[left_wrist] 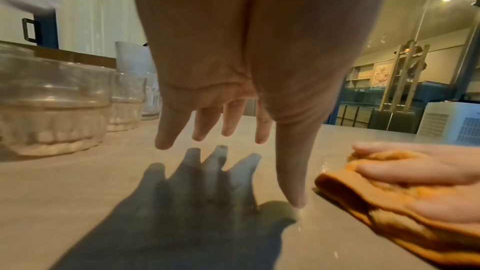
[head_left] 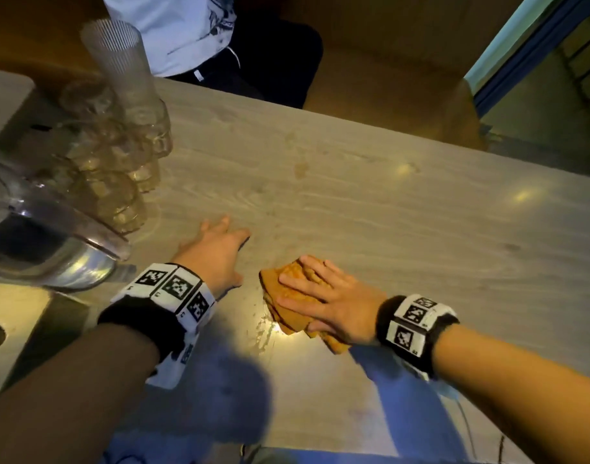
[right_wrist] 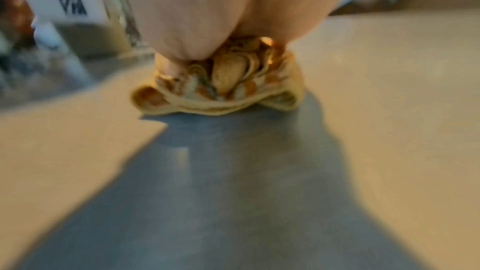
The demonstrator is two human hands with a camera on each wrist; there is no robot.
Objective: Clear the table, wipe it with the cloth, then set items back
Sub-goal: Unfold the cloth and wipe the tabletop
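A folded orange cloth (head_left: pixel 286 296) lies on the pale wood-grain table (head_left: pixel 387 212) near its front edge. My right hand (head_left: pixel 320 296) lies flat on the cloth with straight fingers, pressing it down; the cloth (right_wrist: pixel 218 89) bunches under the palm in the blurred right wrist view. My left hand (head_left: pixel 220 249) hovers just left of the cloth (left_wrist: pixel 389 202), fingers (left_wrist: pixel 166 137) spread and straight above the table, holding nothing. Its shadow falls on the wood below.
Several clear glass tumblers (head_left: pixel 119 169) cluster at the table's left with a tall ribbed glass (head_left: pixel 119 61) and a glass pitcher (head_left: pixel 45 236). A seated person (head_left: pixel 203 38) is across the table. Wet streaks (head_left: pixel 266 329) shine by the cloth.
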